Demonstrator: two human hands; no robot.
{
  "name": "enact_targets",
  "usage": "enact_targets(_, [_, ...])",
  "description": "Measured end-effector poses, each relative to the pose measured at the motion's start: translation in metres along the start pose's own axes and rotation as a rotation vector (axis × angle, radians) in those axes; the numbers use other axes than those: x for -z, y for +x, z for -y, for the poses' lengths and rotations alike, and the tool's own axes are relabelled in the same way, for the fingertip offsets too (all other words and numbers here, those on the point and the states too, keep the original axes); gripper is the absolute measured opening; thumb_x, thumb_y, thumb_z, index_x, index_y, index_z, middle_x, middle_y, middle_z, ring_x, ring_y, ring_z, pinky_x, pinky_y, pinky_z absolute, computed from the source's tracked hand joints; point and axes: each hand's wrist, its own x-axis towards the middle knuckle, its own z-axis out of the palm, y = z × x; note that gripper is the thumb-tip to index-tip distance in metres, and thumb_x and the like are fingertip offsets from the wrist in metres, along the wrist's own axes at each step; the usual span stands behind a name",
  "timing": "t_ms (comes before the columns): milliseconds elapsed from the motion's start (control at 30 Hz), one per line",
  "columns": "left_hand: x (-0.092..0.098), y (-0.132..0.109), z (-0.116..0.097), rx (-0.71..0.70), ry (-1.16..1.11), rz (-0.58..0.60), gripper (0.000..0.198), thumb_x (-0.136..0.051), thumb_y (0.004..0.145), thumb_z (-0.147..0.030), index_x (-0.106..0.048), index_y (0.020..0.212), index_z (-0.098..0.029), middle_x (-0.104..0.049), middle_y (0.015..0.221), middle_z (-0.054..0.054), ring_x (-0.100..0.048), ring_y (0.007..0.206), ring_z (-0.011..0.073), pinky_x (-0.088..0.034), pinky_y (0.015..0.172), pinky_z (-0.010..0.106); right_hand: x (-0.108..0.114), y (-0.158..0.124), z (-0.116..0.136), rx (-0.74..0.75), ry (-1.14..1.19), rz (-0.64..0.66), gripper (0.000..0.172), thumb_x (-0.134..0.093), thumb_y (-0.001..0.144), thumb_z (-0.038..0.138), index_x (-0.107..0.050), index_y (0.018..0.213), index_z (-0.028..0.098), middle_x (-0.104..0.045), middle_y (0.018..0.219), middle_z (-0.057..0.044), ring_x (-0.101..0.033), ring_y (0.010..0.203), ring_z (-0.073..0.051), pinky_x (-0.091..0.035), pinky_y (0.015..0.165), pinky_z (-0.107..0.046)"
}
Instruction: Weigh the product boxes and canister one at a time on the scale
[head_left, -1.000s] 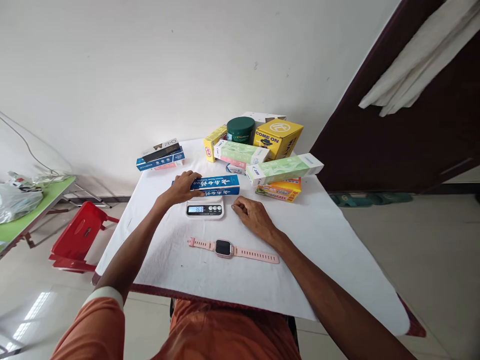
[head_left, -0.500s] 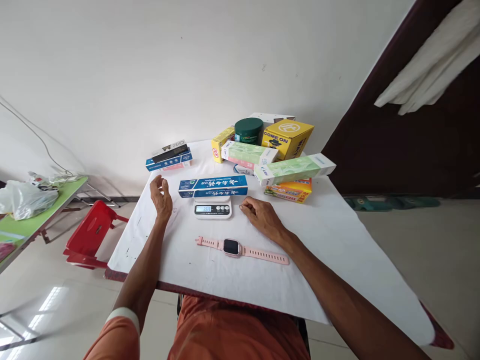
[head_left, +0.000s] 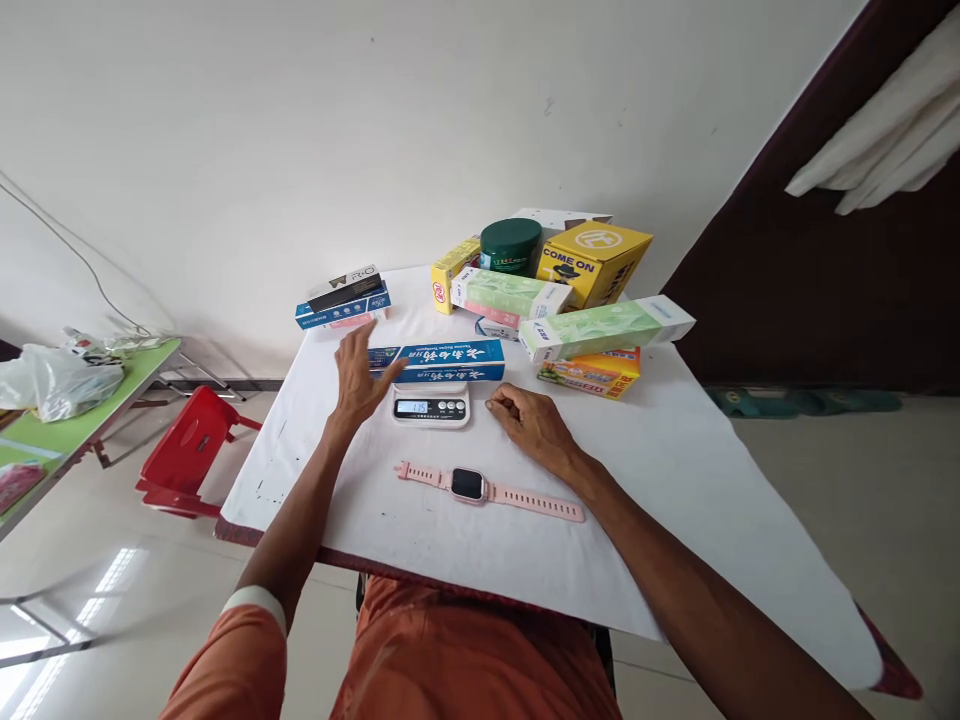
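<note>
A blue toothpaste box (head_left: 450, 362) lies across a small white digital scale (head_left: 431, 408), whose display is lit. At the left end of that box is my left hand (head_left: 360, 380), its fingers spread and its thumb in front of the box. Whether it touches the box I cannot tell. My right hand (head_left: 529, 420) rests on the table just right of the scale, fingers curled in, with nothing visible in them. Nearer to me lies a pink smartwatch (head_left: 468, 485), its strap stretched out flat.
At the back left, a black box (head_left: 345, 288) sits on another blue box (head_left: 345, 309). A pile at the back right holds green-white boxes (head_left: 607, 328), a dark green tub (head_left: 511, 245), a yellow box (head_left: 592, 262) and an orange box (head_left: 592, 374). A red chair (head_left: 191, 445) stands left.
My left hand has moved right and up to the toothpaste box, its fingers spreading. The scale's reading is different. My right hand stays beside the scale. The whole view has shifted slightly.
</note>
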Motion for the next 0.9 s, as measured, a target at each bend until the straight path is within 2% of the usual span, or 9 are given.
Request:
enact_targets(167, [-0.004,0.024,-0.025,-0.163,0.099,0.438,0.059,-0.067,0.094,-0.05,-0.052,0.146,-0.025,-0.059,0.144,0.014,-0.048,0.142,0.0332,-0.029,0.122,0.053,0.001,-0.001,0.001,0.008,0.005,-0.007,0.019,-0.054,0.094,0.034,-0.061,0.08,0.022,-0.071,0.073,-0.004,-0.062,0.066,-0.02,-0.043,0.065,-0.03])
enact_targets(267, [-0.01,0.035,-0.03,-0.145,0.123,0.584,0.051,-0.062,0.098,-0.045,-0.053,0.144,-0.025,-0.064,0.133,0.013,-0.056,0.131,0.0313,-0.032,0.119,0.054,0.001,0.0,0.001,0.014,0.002,-0.013,0.02,-0.054,0.094,0.034,-0.059,0.079,0.023,-0.07,0.071,-0.004,-0.062,0.065,-0.02,-0.043,0.064,-0.03])
enact_targets(333, [-0.013,0.039,-0.028,-0.137,0.098,0.63,0.048,-0.061,0.098,-0.044,-0.055,0.141,-0.024,-0.065,0.128,0.012,-0.059,0.125,0.03,-0.038,0.114,0.052,0.001,0.0,0.001,0.017,0.007,-0.011,0.02,-0.054,0.094,0.035,-0.059,0.079,0.023,-0.07,0.072,-0.004,-0.062,0.065,-0.02,-0.043,0.064,-0.03])
enact_targets(400, [-0.012,0.043,-0.023,-0.129,0.054,0.629,0.046,-0.063,0.097,-0.044,-0.057,0.136,-0.023,-0.066,0.126,0.012,-0.061,0.122,0.0293,-0.043,0.108,0.049,0.001,0.0,0.0,0.015,0.012,-0.005,0.02,-0.053,0.094,0.035,-0.058,0.079,0.023,-0.07,0.072,-0.004,-0.062,0.066,-0.02,-0.044,0.064,-0.03])
enact_targets(500, [0.001,0.048,-0.006,-0.087,-0.028,0.544,0.048,-0.066,0.094,-0.046,-0.058,0.134,-0.021,-0.066,0.127,0.011,-0.063,0.116,0.0278,-0.048,0.102,0.044,0.001,-0.001,0.0,0.004,0.012,-0.004,0.02,-0.053,0.094,0.035,-0.057,0.079,0.023,-0.069,0.071,-0.003,-0.061,0.065,-0.019,-0.043,0.064,-0.03])
enact_targets(600, [0.022,0.059,0.023,-0.019,-0.022,0.413,0.052,-0.068,0.092,-0.047,-0.058,0.135,-0.02,-0.065,0.131,0.013,-0.063,0.117,0.0286,-0.049,0.103,0.043,0.001,-0.001,0.0,0.0,0.007,0.003,0.019,-0.052,0.094,0.035,-0.057,0.08,0.023,-0.068,0.071,-0.003,-0.061,0.066,-0.019,-0.043,0.065,-0.03])
enact_targets(700, [0.04,0.07,0.058,0.078,0.118,0.324,0.051,-0.069,0.091,-0.044,-0.059,0.135,-0.021,-0.063,0.133,0.014,-0.06,0.122,0.0327,-0.046,0.108,0.049,0.001,0.0,0.001,0.004,0.002,0.001,0.018,-0.052,0.094,0.034,-0.057,0.08,0.023,-0.068,0.072,-0.003,-0.061,0.066,-0.02,-0.043,0.065,-0.03])
enact_targets(800, [0.044,0.073,0.088,0.209,0.264,0.331,0.049,-0.07,0.089,-0.04,-0.059,0.133,-0.021,-0.062,0.133,0.016,-0.057,0.127,0.0369,-0.042,0.111,0.054,0.0,0.0,0.001,0.014,0.0,-0.01,0.019,-0.052,0.094,0.035,-0.056,0.079,0.023,-0.067,0.07,-0.003,-0.06,0.065,-0.019,-0.042,0.064,-0.03])
enact_targets(900, [0.034,0.068,0.107,0.279,0.309,0.425,0.048,-0.067,0.091,-0.037,-0.057,0.135,-0.021,-0.06,0.135,0.017,-0.054,0.131,0.038,-0.039,0.113,0.056,0.001,0.0,0.001,0.025,0.003,-0.017,0.02,-0.052,0.094,0.035,-0.055,0.078,0.024,-0.066,0.068,-0.002,-0.059,0.063,-0.019,-0.041,0.063,-0.03])
